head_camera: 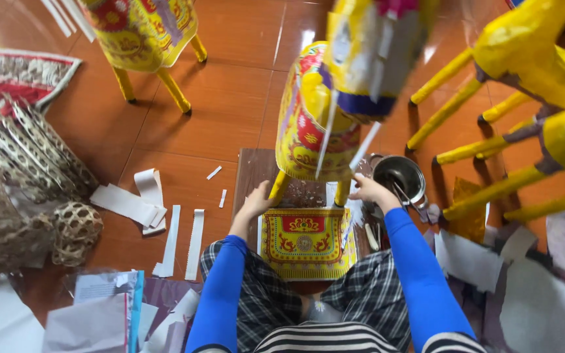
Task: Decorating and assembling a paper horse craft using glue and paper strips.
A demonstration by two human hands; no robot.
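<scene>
a yellow paper horse [318, 111] with red patterns is seen standing on a dark board [251, 171] on the brown floor [223, 98]. this horse is used as the landmark here. its front left leg [278, 185] is touched by the left hand [256, 201], with the fingers bent around the leg near the foot. its other front leg [342, 191] is touched by the right hand [371, 191]. whether each grip is closed tight around its leg cannot be told, since the fingers are partly hidden. both arms are covered in blue sleeves [420, 274], and checked trousers [263, 294] are seen below them.

just under the horse, between the two arms, a flat yellow and red patterned sheet [305, 242] is laid on the board. just to the right of the horse a small metal pot [400, 175] is placed, with a tool resting in it. further right of the horse, more yellow horses [537, 59] with long thin legs are lined up. behind the horse, to the left, another patterned horse [142, 29] is standing on yellow legs.

to the left of the horse, white paper strips [171, 235] are scattered on the floor. far left of the horse, woven bamboo frames [27, 163] are piled up. near the lower left, loose paper sheets [99, 314] are heaped. at the lower right, grey and purple paper scraps [524, 287] are spread about.
</scene>
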